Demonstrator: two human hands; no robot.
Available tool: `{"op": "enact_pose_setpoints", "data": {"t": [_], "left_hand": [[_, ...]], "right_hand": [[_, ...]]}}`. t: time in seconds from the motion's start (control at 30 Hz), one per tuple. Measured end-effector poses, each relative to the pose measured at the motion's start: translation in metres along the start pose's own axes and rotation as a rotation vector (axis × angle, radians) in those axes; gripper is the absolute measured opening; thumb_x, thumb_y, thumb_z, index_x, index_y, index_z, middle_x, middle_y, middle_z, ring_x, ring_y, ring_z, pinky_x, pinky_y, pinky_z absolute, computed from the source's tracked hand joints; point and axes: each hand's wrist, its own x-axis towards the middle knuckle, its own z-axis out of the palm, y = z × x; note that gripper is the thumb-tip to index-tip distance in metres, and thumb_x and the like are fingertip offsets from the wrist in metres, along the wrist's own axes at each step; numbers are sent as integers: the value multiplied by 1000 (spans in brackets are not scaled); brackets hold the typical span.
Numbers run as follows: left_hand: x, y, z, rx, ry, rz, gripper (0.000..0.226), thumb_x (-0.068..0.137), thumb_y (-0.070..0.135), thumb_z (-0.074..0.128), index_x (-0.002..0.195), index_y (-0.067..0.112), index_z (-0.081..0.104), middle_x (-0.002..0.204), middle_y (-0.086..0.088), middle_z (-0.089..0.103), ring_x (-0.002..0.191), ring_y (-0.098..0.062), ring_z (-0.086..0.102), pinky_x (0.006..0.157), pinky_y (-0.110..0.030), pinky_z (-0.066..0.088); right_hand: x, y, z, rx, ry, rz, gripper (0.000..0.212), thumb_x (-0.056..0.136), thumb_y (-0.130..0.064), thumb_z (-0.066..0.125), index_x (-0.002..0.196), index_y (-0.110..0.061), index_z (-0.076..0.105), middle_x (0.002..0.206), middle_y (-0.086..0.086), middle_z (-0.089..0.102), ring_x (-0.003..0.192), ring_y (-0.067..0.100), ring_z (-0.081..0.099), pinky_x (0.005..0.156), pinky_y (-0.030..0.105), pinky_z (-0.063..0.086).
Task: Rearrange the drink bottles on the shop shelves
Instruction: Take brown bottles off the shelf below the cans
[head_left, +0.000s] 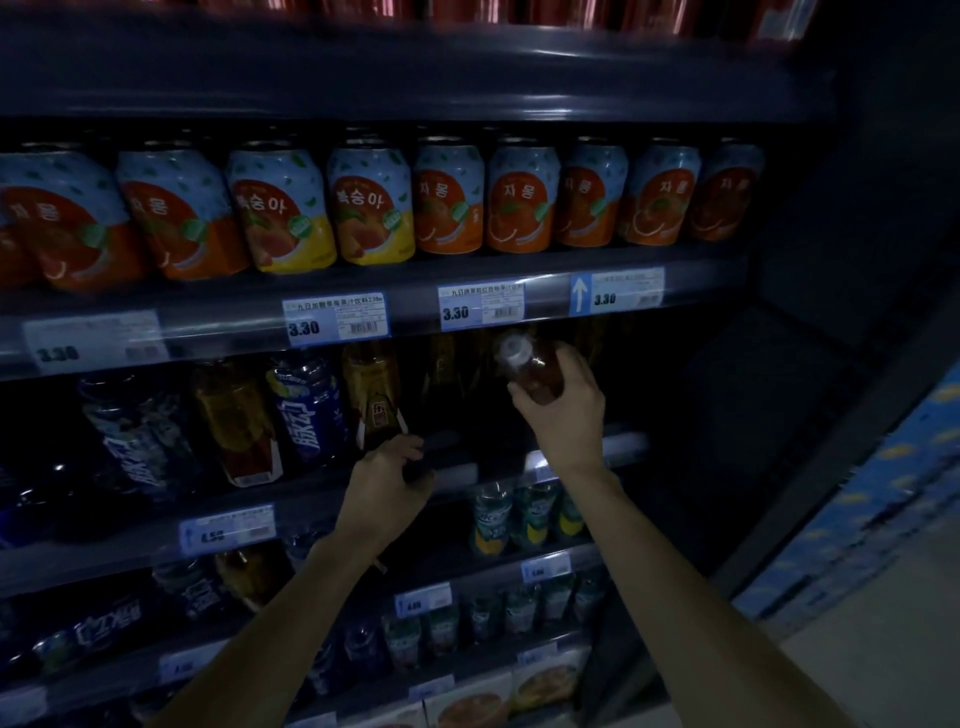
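Note:
My right hand (563, 410) grips a brown tea bottle (530, 366) with a white cap, tilted toward me just under the can shelf's price rail. My left hand (387, 480) closes around the base of another amber tea bottle (371, 389) with a red and white label, standing at the front of the middle shelf (311, 499). Left of it stand a blue sports-drink bottle (306, 405), one more amber tea bottle (236, 421) and another blue bottle (137, 441). Dark bottles (447, 374) stand farther back between my hands.
A row of orange and yellow juice cans (363, 205) fills the shelf above, with price tags (335, 322) on its rail. Green bottles (519, 512) stand on the shelf below. The shelf space right of my right hand is dark. Blue packs (883, 483) line the floor at right.

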Motion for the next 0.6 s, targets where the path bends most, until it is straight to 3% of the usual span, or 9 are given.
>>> {"op": "enact_pose_setpoints", "data": {"t": [0.2,0.3,0.37,0.5,0.6], "left_hand": [[0,-2,0,-24,-1,-1,35,84,23,70,117,14,61,129,3,58,111,-12,57,87,-15,41],[-1,-2,0,-23,-5,3,40,84,24,70,122,16,59,127,4,58,109,-11,56,86,-15,41],[-1,-3,0,-24,-13,14,42,84,23,70,124,16,57,125,3,59,110,-12,56,88,-16,41],[-1,-5,0,-36,-28,32,40,84,21,69,122,16,58,126,3,58,115,-14,54,94,-21,41],[-3,-6,0,-5,-2,55,37,84,20,70,119,14,60,125,1,60,115,-17,54,94,-21,41]], "right_hand": [[21,6,-18,332,11,341,33,74,-29,78,105,-26,66,92,-8,71,84,5,67,79,25,56],[26,12,-19,380,-9,372,28,77,-31,77,101,-37,64,91,-13,70,84,-2,66,72,13,52],[29,15,-17,380,-54,382,29,78,-34,77,103,-37,64,94,-13,70,87,-2,66,74,13,52],[28,18,-10,356,-56,417,50,79,-37,75,124,-21,58,106,-5,68,98,8,64,79,14,51],[7,18,2,188,99,394,77,73,-40,79,136,-14,42,130,3,49,119,14,47,95,23,40]]}}
